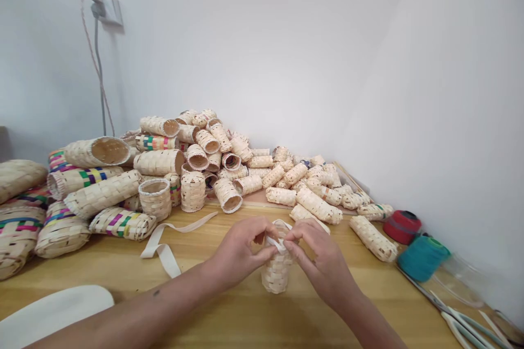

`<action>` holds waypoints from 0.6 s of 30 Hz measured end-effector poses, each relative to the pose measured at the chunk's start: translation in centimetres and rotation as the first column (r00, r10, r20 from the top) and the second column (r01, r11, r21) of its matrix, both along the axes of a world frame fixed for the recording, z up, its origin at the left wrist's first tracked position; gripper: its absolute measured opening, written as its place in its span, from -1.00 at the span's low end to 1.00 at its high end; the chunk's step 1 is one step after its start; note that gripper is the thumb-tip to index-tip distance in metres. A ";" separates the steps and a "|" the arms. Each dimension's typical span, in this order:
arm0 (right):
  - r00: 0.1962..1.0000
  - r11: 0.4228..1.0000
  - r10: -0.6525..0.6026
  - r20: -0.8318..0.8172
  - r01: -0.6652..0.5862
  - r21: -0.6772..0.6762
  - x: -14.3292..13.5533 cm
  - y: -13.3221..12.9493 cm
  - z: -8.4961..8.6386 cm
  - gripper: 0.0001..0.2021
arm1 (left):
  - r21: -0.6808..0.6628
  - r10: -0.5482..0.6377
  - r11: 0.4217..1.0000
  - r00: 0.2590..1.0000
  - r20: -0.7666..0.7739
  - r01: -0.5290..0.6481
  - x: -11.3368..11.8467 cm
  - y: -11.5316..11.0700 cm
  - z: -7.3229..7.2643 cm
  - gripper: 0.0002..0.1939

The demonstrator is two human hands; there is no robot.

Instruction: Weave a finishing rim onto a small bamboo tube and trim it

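Observation:
A small woven basket (277, 271) of pale flat strips stands upright on the table before me, with white ribbon along its rim. At the left of that rim, my left hand (250, 242) pinches the ribbon between thumb and fingers. My right hand (317, 256) closes thumb and forefinger on the basket's right rim; whether ribbon is also between them is hidden. A loose white ribbon (166, 253) lies curled on the table and runs toward my left forearm, where it goes out of sight.
Many woven tubes (159, 162) are heaped along the wall, some with coloured strips. A red thread spool (402, 227), a teal spool (423, 258) and scissors (454, 316) lie at right. A white curved piece (61, 313) sits at front left.

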State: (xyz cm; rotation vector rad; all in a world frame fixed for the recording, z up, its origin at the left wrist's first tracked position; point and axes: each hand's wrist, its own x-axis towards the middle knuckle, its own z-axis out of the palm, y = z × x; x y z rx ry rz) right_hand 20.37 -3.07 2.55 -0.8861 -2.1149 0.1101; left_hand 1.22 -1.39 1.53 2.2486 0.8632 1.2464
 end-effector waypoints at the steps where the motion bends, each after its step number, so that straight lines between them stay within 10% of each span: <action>1: 1.000 1.000 0.000 0.000 0.000 0.005 0.0 0.0 0.0 -0.89 | 0.013 0.019 1.000 1.000 0.006 -0.019 0.1 -0.1 -0.1 -0.81; 18: 0.992 0.993 0.122 -0.026 -0.121 0.006 0.4 0.0 -0.2 -0.80 | -0.139 -0.042 0.989 0.995 0.092 0.054 0.3 -0.3 0.5 -0.85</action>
